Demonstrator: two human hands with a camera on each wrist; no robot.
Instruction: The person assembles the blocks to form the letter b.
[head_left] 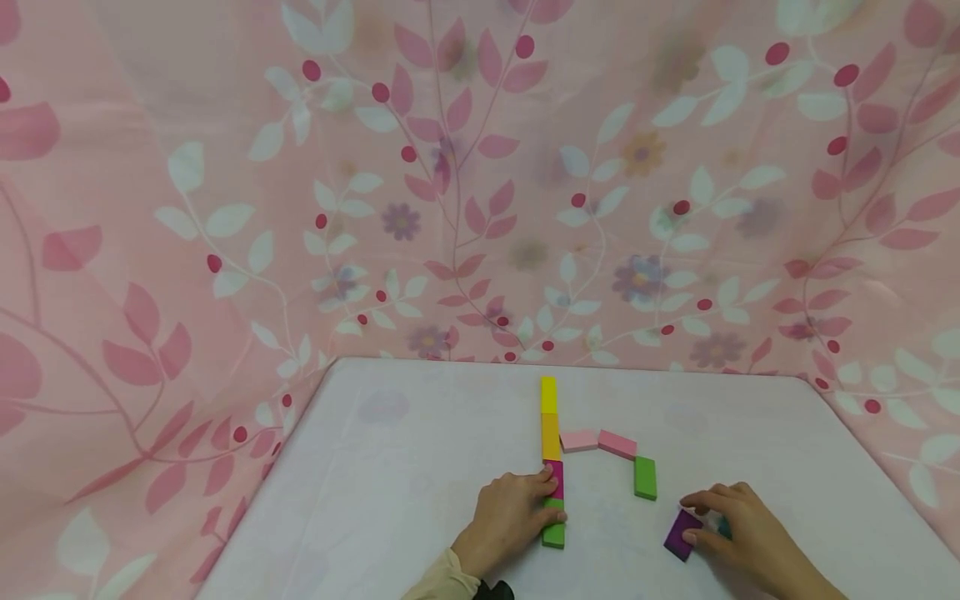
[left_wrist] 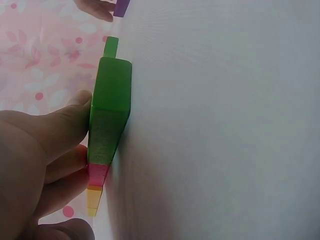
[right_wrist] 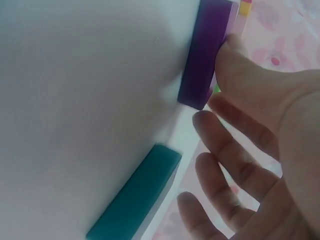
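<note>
Nearest on the white tabletop (head_left: 420,467), the right hand (head_left: 742,533) has its fingers (right_wrist: 235,50) curled round a purple block (head_left: 681,534), thumb on one long edge and fingertips over the far side; a teal block (right_wrist: 135,200) lies flat just beside it, under the palm and untouched. The left hand (head_left: 510,521) rests against a green block (head_left: 554,533) at the near end of a straight row, thumb (left_wrist: 70,117) pressed to its side, fingers lying straight along the magenta block (head_left: 556,479) next in line. Farther on the row carries on with an orange block (head_left: 551,436) and a yellow block (head_left: 549,394); two pink blocks (head_left: 597,442) and another green block (head_left: 645,477) branch off to the right. Behind all of it hangs a pink leaf-print cloth (head_left: 480,167).

The blocks look like small, stiff, painted wood – light, not fragile, probably a little slick on their flat faces. A pinch across the narrow long edges should hold the purple one best – the row would shift at a slight nudge
</note>
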